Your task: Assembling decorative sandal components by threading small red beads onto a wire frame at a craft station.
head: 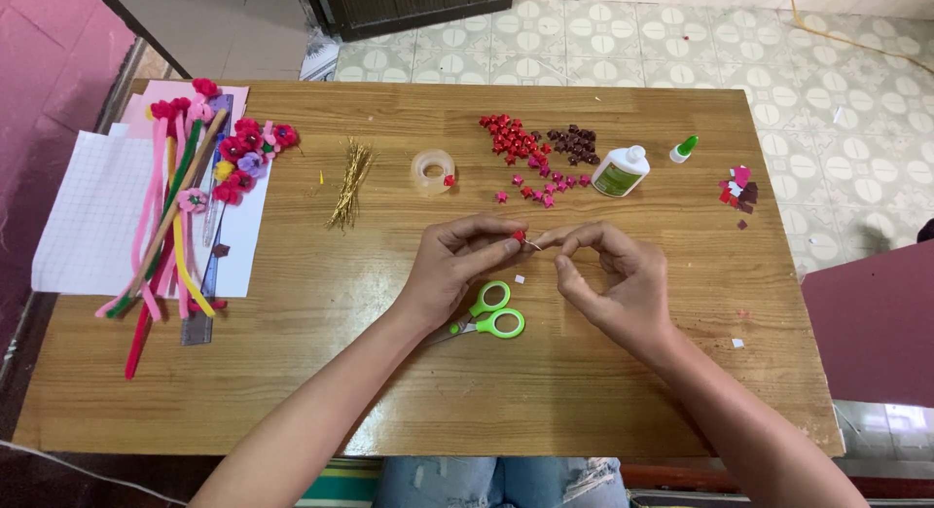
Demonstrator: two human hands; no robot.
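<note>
While I watch from the head camera, my left hand [449, 265] pinches a tiny red paper star [519, 235] between thumb and forefinger, and my right hand [611, 274] closes its fingertips on a thin gold wire [536, 244] whose end meets the star. Both hands are narrowed to a fine pinch and hover just above the wooden table [584, 391], nearly touching each other at the star.

To do this well, I judge the star should be held lightly enough not to crush its puffed shape, with the wire kept in line with the star's middle and fed slowly, the wrists braced low over the table.

Just below the hands lie green-handled scissors [491, 315]. Beyond them sits a roll of clear tape [432, 171], a bundle of gold wires [350, 182] to its left, and heaps of red, dark maroon and pink stars [537, 153] to its right. A white glue bottle [620, 170] lies on its side near its green cap [685, 149], with paper scraps [737, 189] further right. At the far left, pipe cleaners and finished flowers [209, 177] rest on white sheets of paper [92, 216].
</note>
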